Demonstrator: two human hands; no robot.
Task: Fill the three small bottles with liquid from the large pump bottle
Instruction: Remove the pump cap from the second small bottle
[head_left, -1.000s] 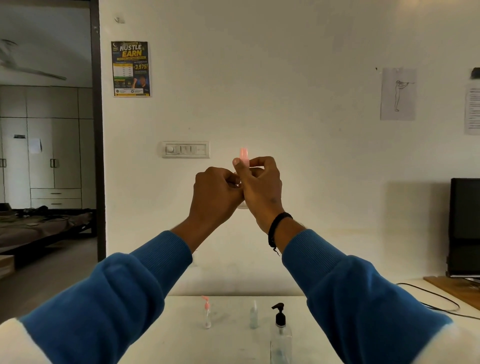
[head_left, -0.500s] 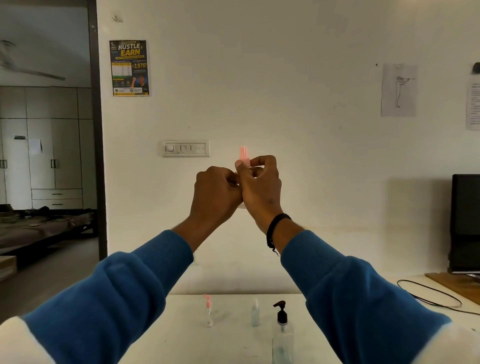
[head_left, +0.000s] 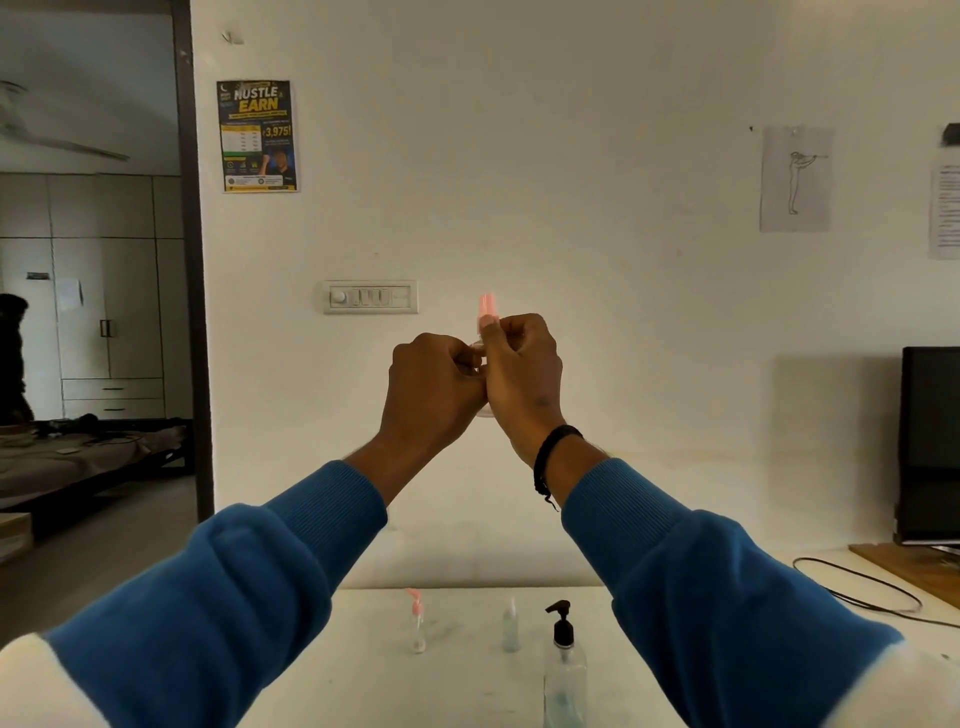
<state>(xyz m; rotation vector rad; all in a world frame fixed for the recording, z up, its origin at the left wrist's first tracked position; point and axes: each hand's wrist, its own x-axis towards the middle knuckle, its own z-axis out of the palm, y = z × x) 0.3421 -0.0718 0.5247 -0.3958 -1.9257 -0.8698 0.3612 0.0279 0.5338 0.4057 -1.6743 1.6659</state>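
I see both hands raised in front of the wall, curled round one small bottle (head_left: 487, 312): the left hand (head_left: 434, 387) grips its clear body, mostly hidden, while the right hand (head_left: 524, 374) pinches the neck just below the pink cap that sticks up above the fingers. Far below on the white table (head_left: 467, 686) stand a small pink-pump bottle (head_left: 417, 623), a small clear bottle (head_left: 510, 626) to its right, and nearest, the large pump bottle (head_left: 563, 665).
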